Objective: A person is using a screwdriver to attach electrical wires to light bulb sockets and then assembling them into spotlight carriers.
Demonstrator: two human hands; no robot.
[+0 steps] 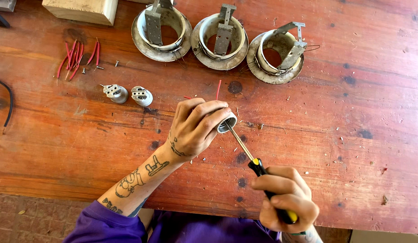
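Nearest, the right hand (287,198) is clamped around a black-and-yellow screwdriver (258,166) whose shaft enters the white lamp socket (227,122), which the left hand (195,128) grips with curled fingers. Beyond the socket stand three empty round metal lamp housings (220,38); up-left of it lie two more sockets (128,94) and red wire pieces (76,56).
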